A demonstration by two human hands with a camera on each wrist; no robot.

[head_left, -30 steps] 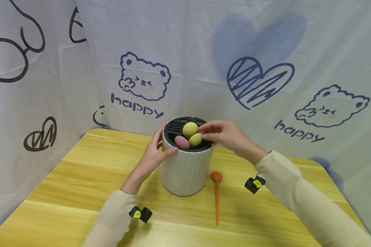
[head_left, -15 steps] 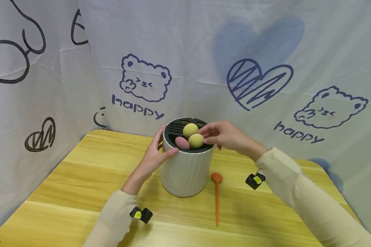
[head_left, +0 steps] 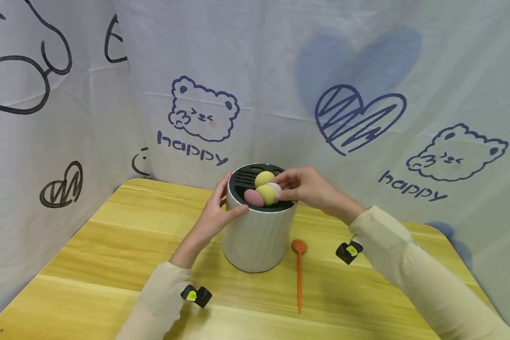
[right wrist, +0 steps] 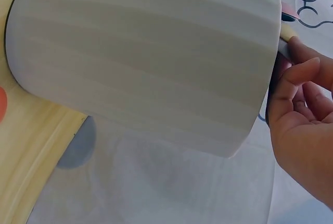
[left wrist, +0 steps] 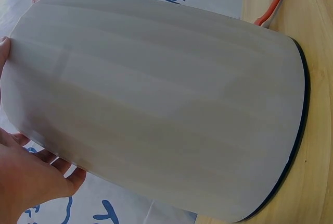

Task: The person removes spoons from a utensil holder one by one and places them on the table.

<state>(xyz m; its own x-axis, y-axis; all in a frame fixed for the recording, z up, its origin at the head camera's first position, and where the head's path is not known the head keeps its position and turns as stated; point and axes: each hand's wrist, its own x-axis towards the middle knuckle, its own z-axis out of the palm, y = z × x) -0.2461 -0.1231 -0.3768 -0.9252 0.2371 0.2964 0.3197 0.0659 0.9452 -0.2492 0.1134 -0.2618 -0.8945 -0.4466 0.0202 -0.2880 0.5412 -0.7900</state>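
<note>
A white ribbed utensil holder (head_left: 257, 243) stands on the table, with a black slotted insert (head_left: 243, 180) in its top. My left hand (head_left: 216, 212) grips its upper left side, thumb over the front rim and fingers around the far side. On the insert rest a pink egg-shaped piece (head_left: 253, 198) and two yellow ones, a rear yellow egg-shaped piece (head_left: 264, 178) and a front yellow egg-shaped piece (head_left: 265, 195). My right hand (head_left: 308, 188) pinches a white egg-shaped piece (head_left: 274, 187) between thumb and fingertips, partly hidden behind the front yellow one.
An orange long-handled spoon or spatula (head_left: 299, 274) lies on the wooden table (head_left: 123, 255), right of the holder. White cloth (head_left: 280, 71) with drawn bears and hearts hangs behind the table and along its left side.
The front yellow piece has turned and shifted slightly left. A white piece now shows between it and my right fingertips. My left hand keeps its grip on the holder.
</note>
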